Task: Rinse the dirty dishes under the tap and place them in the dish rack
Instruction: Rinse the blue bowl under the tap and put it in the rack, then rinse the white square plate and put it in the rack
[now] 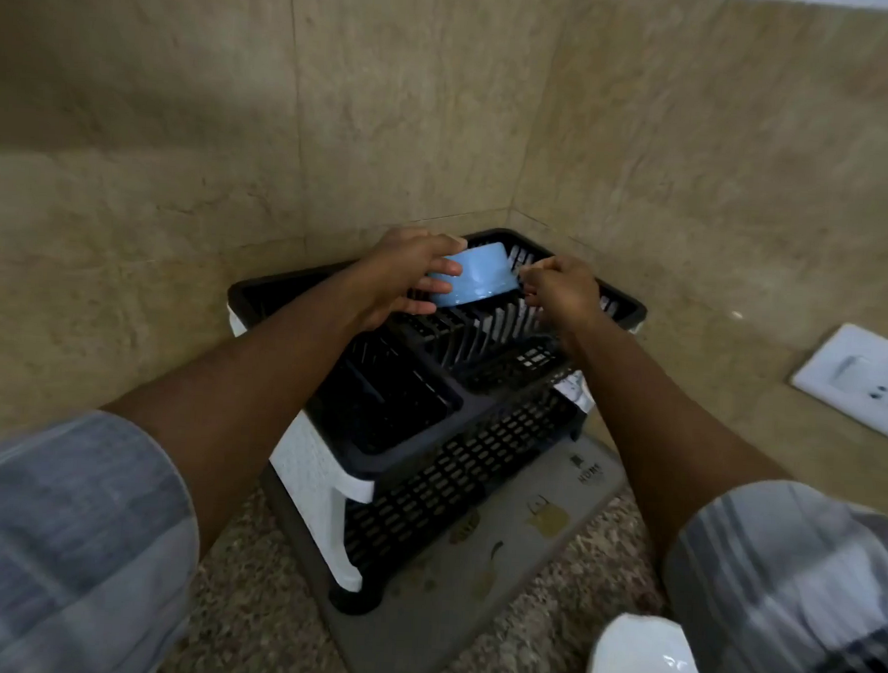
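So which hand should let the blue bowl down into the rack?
The left hand, probably: its fingers curl round the upturned blue bowl over the rack. The right hand only touches its rim.

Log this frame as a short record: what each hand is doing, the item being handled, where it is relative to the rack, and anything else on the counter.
left hand: left hand holds the blue bowl by its side
right hand: right hand pinches the bowl's rim
bowl: upside down, tilted, over the back of the dish rack
rack: black, two tiers, white legs, on a grey mat
other: white dish at lower right; wall socket
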